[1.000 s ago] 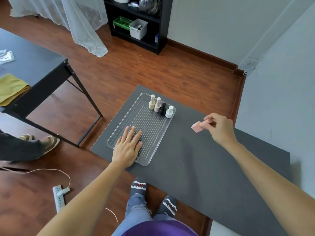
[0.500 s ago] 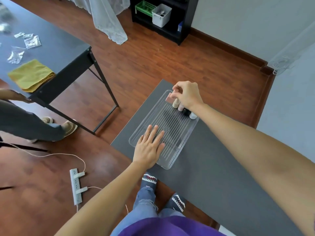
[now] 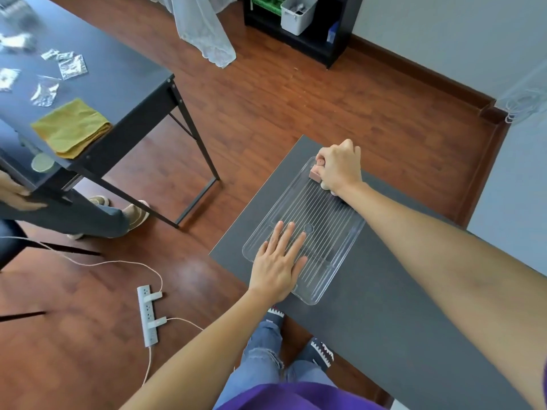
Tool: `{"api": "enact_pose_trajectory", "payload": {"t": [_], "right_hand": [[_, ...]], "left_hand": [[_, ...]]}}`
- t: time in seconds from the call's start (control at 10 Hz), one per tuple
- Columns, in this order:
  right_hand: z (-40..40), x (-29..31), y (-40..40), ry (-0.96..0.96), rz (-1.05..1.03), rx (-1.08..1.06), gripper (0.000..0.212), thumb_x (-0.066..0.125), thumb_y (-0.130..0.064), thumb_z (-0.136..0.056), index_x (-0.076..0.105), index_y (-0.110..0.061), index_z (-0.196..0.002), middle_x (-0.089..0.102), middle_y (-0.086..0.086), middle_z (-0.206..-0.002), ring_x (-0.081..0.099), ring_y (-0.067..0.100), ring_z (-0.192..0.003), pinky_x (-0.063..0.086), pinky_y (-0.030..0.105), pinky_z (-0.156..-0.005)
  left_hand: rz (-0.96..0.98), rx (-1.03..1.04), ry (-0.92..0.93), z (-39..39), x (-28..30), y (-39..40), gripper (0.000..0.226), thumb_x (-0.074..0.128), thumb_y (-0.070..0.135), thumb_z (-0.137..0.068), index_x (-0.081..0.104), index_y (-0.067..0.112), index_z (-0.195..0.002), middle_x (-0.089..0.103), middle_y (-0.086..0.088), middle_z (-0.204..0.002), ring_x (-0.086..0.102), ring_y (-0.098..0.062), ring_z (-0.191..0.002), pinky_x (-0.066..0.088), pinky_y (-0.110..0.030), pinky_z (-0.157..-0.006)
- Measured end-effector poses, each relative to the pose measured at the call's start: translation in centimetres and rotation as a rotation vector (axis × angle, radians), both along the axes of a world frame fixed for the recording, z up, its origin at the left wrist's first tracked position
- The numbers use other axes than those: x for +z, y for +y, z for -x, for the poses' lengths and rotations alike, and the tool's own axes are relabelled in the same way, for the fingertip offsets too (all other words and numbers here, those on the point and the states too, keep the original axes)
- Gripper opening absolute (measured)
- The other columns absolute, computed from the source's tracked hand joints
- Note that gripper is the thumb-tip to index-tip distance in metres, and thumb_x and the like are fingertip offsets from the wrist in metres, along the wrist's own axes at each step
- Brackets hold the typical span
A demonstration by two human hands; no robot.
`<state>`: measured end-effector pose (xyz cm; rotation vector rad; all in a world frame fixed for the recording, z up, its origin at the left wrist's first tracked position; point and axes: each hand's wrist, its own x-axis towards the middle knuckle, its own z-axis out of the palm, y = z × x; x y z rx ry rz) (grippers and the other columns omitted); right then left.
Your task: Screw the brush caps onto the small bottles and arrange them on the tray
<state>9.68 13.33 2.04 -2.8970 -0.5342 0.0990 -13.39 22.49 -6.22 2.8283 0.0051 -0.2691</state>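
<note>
A clear ribbed plastic tray (image 3: 325, 232) lies on the dark grey table (image 3: 384, 321). My left hand (image 3: 279, 261) presses flat on the tray's near left part, fingers straight. My right hand (image 3: 340, 167) grips a small pink bottle (image 3: 315, 174) by its cap at the tray's far left corner, with the bottle's base at the tray floor. The row of capped bottles at the far end is mostly hidden under my right hand; only a pale bottle base (image 3: 325, 186) peeks out beside my wrist.
A black table (image 3: 118, 93) to the left holds a folded yellow cloth (image 3: 71, 128) and small plastic bags. A person sits at it, shoes (image 3: 133, 211) on the wood floor. A power strip (image 3: 148, 315) lies on the floor. A black shelf (image 3: 296, 25) stands at the back.
My right hand carried the pink bottle from above the table's right side to the tray's far left corner, lowering it beside the bottle row. My left hand stayed flat on the tray.
</note>
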Motion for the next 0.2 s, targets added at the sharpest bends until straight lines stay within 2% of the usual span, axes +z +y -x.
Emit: {"api": "enact_pose_trajectory", "payload": {"t": [0.1, 0.2], "right_hand": [[-0.22, 0.32, -0.59, -0.02, 0.026, -0.01, 0.015, 0.063, -0.023, -0.087, 0.072, -0.015, -0.096, 0.071, 0.007, -0.097, 0.047, 0.03, -0.107, 0.031, 0.04, -0.086], [-0.27, 0.7, -1.26, -0.045, 0.006, -0.015, 0.03, 0.064, -0.032, -0.087, 0.068, -0.016, -0.112, 0.068, 0.007, -0.109, 0.045, 0.029, -0.114, 0.029, 0.04, -0.091]], "left_hand": [[0.011, -0.006, 0.02, -0.04, 0.33, 0.02, 0.06, 0.011, 0.055, -0.103, 0.023, 0.03, -0.157, 0.012, 0.0, -0.167, -0.003, -0.026, -0.154, 0.023, -0.048, -0.122], [0.025, -0.012, 0.025, 0.1, 0.38, 0.03, 0.063, 0.008, 0.057, -0.101, 0.022, 0.031, -0.156, 0.011, 0.0, -0.167, -0.004, -0.025, -0.154, 0.023, -0.047, -0.123]]}}
